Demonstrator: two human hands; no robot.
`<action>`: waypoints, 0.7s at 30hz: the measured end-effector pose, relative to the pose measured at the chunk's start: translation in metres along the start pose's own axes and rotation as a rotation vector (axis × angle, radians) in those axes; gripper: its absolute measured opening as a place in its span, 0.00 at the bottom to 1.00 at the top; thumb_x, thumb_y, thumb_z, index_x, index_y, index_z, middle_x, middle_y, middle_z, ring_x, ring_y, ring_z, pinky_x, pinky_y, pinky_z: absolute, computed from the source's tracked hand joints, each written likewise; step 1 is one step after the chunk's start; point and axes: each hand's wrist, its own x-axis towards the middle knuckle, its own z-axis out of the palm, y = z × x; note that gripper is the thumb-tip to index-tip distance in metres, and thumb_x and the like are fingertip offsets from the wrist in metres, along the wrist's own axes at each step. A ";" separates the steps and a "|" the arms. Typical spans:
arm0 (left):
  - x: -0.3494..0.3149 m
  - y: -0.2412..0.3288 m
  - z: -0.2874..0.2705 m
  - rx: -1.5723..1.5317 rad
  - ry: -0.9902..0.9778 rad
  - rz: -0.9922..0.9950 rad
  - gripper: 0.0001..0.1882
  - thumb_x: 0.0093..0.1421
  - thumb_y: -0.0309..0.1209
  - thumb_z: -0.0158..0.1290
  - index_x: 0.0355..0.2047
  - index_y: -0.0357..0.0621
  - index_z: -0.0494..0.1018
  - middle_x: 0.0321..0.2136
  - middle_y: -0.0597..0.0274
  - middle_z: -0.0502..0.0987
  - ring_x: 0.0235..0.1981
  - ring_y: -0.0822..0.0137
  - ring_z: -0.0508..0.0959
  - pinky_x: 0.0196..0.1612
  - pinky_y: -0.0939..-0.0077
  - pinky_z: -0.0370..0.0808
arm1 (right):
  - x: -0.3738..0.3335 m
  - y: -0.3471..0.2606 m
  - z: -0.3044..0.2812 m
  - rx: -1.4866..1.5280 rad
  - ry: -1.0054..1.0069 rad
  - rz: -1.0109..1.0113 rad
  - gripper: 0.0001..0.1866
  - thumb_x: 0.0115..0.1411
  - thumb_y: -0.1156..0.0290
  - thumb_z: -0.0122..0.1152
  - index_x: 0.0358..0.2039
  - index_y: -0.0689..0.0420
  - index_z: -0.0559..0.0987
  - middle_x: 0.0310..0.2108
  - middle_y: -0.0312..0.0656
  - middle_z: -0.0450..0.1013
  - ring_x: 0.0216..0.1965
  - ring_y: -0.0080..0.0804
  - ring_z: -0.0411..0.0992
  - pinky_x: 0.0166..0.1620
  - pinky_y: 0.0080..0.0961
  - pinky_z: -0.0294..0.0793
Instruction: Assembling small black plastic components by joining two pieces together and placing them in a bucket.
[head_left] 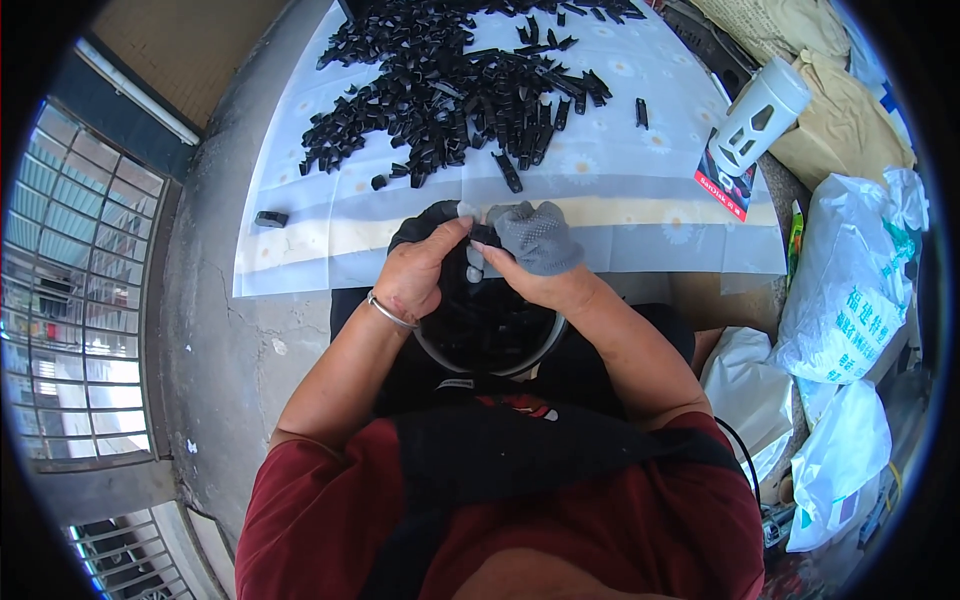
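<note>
My left hand (424, 262), in a black glove that leaves the thumb bare and with a silver bangle at the wrist, meets my right hand (540, 245) above my lap. A grey dotted glove covers the right fingers, while its thumb is bare. Between the closed fingers of both hands is a small black plastic piece (485, 237), partly hidden by the thumbs. Pale fingertips of a glove show just below it. Under the hands, a round tub (440, 358) with a light rim rests in my lap, holding dark pieces that are hard to make out.
A heap of black plastic pieces (430, 100) covers the far part of the table, whose flowered cloth (300, 230) shows nearer me. A white cup-like holder (762, 118) stands at the right on a red and black card (727, 190). Plastic bags (845, 290) crowd the right side.
</note>
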 end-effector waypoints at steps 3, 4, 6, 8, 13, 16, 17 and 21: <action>0.003 -0.003 -0.013 -0.041 -0.102 -0.042 0.11 0.54 0.29 0.51 0.35 0.35 0.72 0.32 0.59 0.76 0.32 0.69 0.75 0.39 0.78 0.71 | -0.006 0.002 0.006 -0.010 -0.019 -0.018 0.11 0.46 0.67 0.59 0.31 0.57 0.75 0.27 0.42 0.71 0.29 0.41 0.68 0.34 0.34 0.66; 0.003 -0.004 -0.014 -0.042 -0.100 -0.041 0.11 0.54 0.29 0.51 0.35 0.35 0.72 0.32 0.59 0.76 0.32 0.69 0.75 0.39 0.78 0.71 | -0.007 0.002 0.007 -0.016 -0.024 -0.045 0.12 0.46 0.67 0.59 0.31 0.57 0.75 0.27 0.42 0.71 0.29 0.41 0.68 0.34 0.34 0.65; 0.003 -0.006 -0.011 0.006 0.025 -0.055 0.13 0.57 0.35 0.49 0.34 0.36 0.73 0.30 0.58 0.76 0.30 0.69 0.75 0.36 0.78 0.71 | -0.006 -0.001 0.005 -0.090 -0.039 -0.099 0.12 0.45 0.67 0.59 0.31 0.57 0.75 0.27 0.42 0.71 0.29 0.41 0.68 0.34 0.34 0.65; 0.001 -0.005 -0.013 0.355 0.047 0.011 0.16 0.58 0.38 0.47 0.33 0.36 0.73 0.28 0.57 0.76 0.29 0.69 0.75 0.34 0.79 0.70 | -0.004 -0.005 0.004 -0.164 -0.053 -0.154 0.12 0.45 0.68 0.59 0.31 0.57 0.75 0.27 0.43 0.70 0.29 0.41 0.68 0.35 0.34 0.65; 0.008 -0.018 -0.028 0.777 0.021 0.407 0.23 0.61 0.46 0.40 0.31 0.37 0.74 0.23 0.57 0.76 0.25 0.69 0.73 0.29 0.79 0.68 | 0.006 -0.017 -0.002 0.334 -0.184 0.111 0.17 0.53 0.64 0.54 0.41 0.59 0.71 0.36 0.46 0.70 0.38 0.44 0.68 0.45 0.34 0.64; 0.013 -0.011 -0.034 0.553 -0.031 0.349 0.23 0.62 0.45 0.39 0.27 0.36 0.73 0.18 0.62 0.72 0.19 0.74 0.69 0.23 0.80 0.65 | 0.005 -0.011 -0.017 0.222 -0.149 0.116 0.19 0.56 0.62 0.52 0.44 0.61 0.68 0.38 0.49 0.69 0.39 0.45 0.68 0.45 0.32 0.65; 0.005 -0.001 -0.023 0.533 -0.035 0.330 0.23 0.62 0.44 0.40 0.24 0.36 0.72 0.15 0.64 0.70 0.17 0.76 0.66 0.20 0.81 0.63 | 0.006 -0.009 -0.023 0.126 -0.172 0.109 0.18 0.56 0.62 0.52 0.43 0.61 0.70 0.36 0.49 0.70 0.37 0.45 0.68 0.42 0.32 0.67; 0.004 0.012 -0.027 0.752 -0.094 0.388 0.23 0.62 0.44 0.40 0.24 0.36 0.72 0.14 0.65 0.69 0.15 0.76 0.65 0.19 0.80 0.63 | 0.003 -0.008 -0.024 0.047 -0.187 0.124 0.15 0.55 0.61 0.51 0.34 0.60 0.73 0.28 0.46 0.72 0.31 0.47 0.69 0.36 0.37 0.67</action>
